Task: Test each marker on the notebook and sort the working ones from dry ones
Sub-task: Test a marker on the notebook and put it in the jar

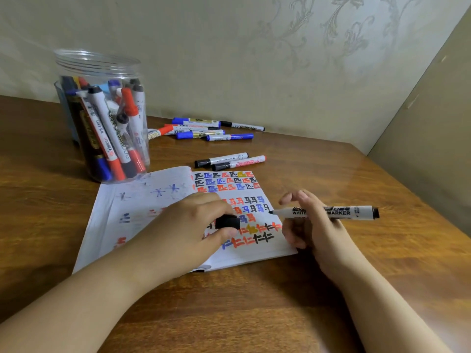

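We see the right hand (312,225) gripping an uncapped white marker (331,212), tip at the notebook (163,200) edge. The left hand (193,225) pinches its black cap (227,222) over the scribbled page

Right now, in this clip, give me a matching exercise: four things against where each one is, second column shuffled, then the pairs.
Things:
1. black cap
2. uncapped black marker
3. two capped markers
4. clear jar

Places:
A. on the table just beyond the notebook
B. left of the notebook, full of markers
C. in the left hand
D. in the right hand, tip towards the page

Pairs: 1-C, 2-D, 3-A, 4-B
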Available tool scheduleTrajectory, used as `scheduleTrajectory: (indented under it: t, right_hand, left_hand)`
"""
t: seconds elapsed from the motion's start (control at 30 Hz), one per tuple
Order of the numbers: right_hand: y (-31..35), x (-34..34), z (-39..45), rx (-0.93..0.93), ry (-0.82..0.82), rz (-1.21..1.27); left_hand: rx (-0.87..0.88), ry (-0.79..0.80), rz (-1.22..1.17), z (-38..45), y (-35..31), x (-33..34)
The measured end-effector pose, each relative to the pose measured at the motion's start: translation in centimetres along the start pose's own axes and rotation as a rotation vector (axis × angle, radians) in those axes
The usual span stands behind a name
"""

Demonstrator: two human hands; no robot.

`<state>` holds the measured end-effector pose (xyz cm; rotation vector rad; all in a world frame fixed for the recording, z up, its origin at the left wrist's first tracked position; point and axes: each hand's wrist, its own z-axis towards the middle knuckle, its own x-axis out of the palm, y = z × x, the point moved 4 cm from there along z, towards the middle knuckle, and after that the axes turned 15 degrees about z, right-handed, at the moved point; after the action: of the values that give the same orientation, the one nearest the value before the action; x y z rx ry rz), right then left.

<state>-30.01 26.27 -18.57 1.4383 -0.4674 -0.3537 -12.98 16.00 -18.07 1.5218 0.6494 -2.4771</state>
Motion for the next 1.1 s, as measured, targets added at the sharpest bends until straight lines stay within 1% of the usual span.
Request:
scheduleTrajectory:
  t: [0.1,0.13,0.2,0.27,0.47,0.7,0.83,1.0,1.1]
  right_hand:
    - [-0.1,-0.7,0.2,0.003,-0.124,-0.142]
    - [-0.1,-0.8,0.2,-0.006,-0.133,-0.21]
    - [0.0,-0.6,0.0,-0.051,-0.091,-0.341]
    - [-0.1,-0.7,-0.1,-0.084,-0.084,-0.388]
    - [-0.1,-0.9,0.1,-0.183,-0.126,-0.443]
    - [-0.6,-1.0,0.0,-0.147,-0.059,-0.433]
    - [-0.6,-1.2,0.1,-0.159,-0.079,-0.438]
    - [-0.7,-1.3,0.2,-0.132,-0.045,-0.394]
    - [-0.9,-1.7,0.4,-0.139,-0.087,-0.359]
  left_hand:
    - [0.011,0.035,-0.007,-0.1,-0.1,0.3]
    - [0.013,0.051,-0.003,-0.1,0.0,0.4]
    - [0.014,0.086,0.0,-0.1,0.0,0.7]
    - [0.012,0.109,0.001,-0.2,-0.1,0.8]
    - [-0.006,0.137,0.01,-0.1,-0.1,0.7]
    - [-0.012,0.146,0.007,-0.1,0.0,0.9]
    - [-0.016,0.149,0.005,-0.1,0.0,0.9]
    - [-0.022,0.15,0.009,-0.1,0.0,0.9]
    - [-0.023,0.15,0.014,-0.1,0.1,0.9]
